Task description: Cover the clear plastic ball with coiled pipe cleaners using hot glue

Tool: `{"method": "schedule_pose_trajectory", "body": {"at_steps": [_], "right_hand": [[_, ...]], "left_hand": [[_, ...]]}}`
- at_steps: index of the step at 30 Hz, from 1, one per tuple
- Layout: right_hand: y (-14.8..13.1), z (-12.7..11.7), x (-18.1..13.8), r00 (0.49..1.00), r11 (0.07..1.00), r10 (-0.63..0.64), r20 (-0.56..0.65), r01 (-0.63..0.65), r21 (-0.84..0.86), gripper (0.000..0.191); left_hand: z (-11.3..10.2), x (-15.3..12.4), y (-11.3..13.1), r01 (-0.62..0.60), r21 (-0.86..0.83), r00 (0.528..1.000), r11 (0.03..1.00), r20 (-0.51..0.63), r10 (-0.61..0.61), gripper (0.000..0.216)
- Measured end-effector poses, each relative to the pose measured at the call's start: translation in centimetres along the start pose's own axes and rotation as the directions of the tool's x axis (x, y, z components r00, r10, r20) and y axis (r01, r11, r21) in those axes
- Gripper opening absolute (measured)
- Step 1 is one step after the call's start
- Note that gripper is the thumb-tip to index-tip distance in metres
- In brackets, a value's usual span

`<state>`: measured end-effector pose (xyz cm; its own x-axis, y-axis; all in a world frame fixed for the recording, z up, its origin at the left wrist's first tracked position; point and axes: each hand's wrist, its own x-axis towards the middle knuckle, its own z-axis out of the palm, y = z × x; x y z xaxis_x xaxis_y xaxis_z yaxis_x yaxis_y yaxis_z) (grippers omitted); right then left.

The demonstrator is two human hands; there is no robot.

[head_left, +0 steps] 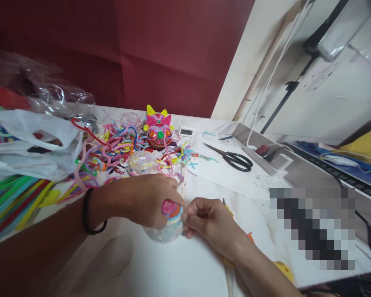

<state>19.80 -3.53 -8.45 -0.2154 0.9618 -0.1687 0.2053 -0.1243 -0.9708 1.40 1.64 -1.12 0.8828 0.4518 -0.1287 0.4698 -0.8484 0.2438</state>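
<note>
Two hands: both met on a ball, on the table near of the scissors.
Left hand: fingers clenched over the ball.
Right hand: fingertips pinched its side.
Mask: left of the scissors.

Left hand and right hand gripping a wrapped ball – pipe cleaners, scissors behind

Light was soft and even; my left hand cast a faint shadow on the white table. Frame tilted, edges stretched. Lower right was pixelated; foreground slightly blurred.
</note>
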Motion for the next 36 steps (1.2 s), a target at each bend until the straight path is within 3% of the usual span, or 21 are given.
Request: {"method": "schedule_pose_trajectory", "body": {"at_steps": [8,12,20,36], "right_hand": [[-0.48,-0.03,0.05,0.999,0.998,0.028,-0.027,-0.03,-0.058,0.01],[-0.68,-0.14,0.04,0.999,0.99,-0.021,-0.028,0.017,-0.139,0.012],[-0.17,-0.35,0.44,0.999,0.995,0.006,-0.037,-0.01,-0.098,0.011],[-0.7,-0.24,0.67,0.999,0.992,0.034,-0.031,-0.038,-0.118,0.012]], "left_hand": [[-0.04,0.13,-0.11,-0.002,0.008,1.0,1.0,0.023,0.002,0.018],[-0.09,0.13,-0.12,0.005,0.013,1.0,1.0,0.026,-0.005,0.017],[-0.55,0.25,0.39,0.021,0.041,0.997,0.999,0.071,-0.024,0.03],[-0.11,0.25,-0.03,-0.018,0.025,0.999,1.0,0.034,0.017,0.025]]}}
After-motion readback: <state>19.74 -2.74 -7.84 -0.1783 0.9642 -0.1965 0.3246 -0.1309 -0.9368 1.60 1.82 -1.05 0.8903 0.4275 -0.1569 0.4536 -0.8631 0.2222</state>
